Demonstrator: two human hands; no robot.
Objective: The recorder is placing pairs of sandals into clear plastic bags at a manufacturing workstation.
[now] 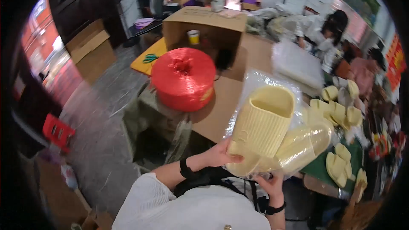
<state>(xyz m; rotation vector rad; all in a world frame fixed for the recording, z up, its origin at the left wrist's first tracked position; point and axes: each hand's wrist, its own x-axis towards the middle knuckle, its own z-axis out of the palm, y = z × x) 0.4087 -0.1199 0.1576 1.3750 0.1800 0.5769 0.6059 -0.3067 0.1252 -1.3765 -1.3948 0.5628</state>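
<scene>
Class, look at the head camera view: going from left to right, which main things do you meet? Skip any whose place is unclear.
Red plastic object on the floor → green-handled scissors → big red roll → bagged yellow slippers in the hands → red wall hanging.

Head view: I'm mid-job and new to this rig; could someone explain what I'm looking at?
There is no machine: these are a person's bare left hand and bare right hand. The single picture comes from a wide fisheye camera worn on the head, looking down, so edges bend. The left hand grips two pale yellow slip-on slippers with shiny clear plastic film; the right is at their lower edge. On the brown cardboard surface ahead sit a shiny, round red roll and an open brown cardboard box.
</scene>
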